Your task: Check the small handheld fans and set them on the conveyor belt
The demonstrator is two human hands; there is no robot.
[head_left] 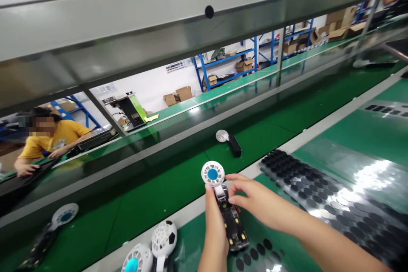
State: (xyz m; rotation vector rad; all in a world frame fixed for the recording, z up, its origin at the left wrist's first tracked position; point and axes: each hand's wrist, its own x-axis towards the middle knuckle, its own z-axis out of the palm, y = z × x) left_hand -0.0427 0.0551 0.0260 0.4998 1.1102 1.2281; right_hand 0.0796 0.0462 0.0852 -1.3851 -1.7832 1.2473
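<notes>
A small handheld fan (234,229) with a white round slotted head, a blue disc in its middle and a black handle with yellow squares is held in front of me. My left hand (214,221) is closed around the handle, its thumb up by the head. My right hand (247,191) is bent at the fan's right side, the index fingertip at the head's rim and the thumb by the neck. Some of its fingers are hidden behind the handle. Two more fans lie at the lower edge, one with a football-patterned head (164,238), the other with a blue disc (132,264).
A green conveyor belt (178,174) runs diagonally past me, carrying a fan with a black handle (235,146) and another fan (65,214). Sheets of black round stickers (296,174) cover the bench at right. A metal beam (143,29) crosses above. Someone in yellow (68,134) sits beyond.
</notes>
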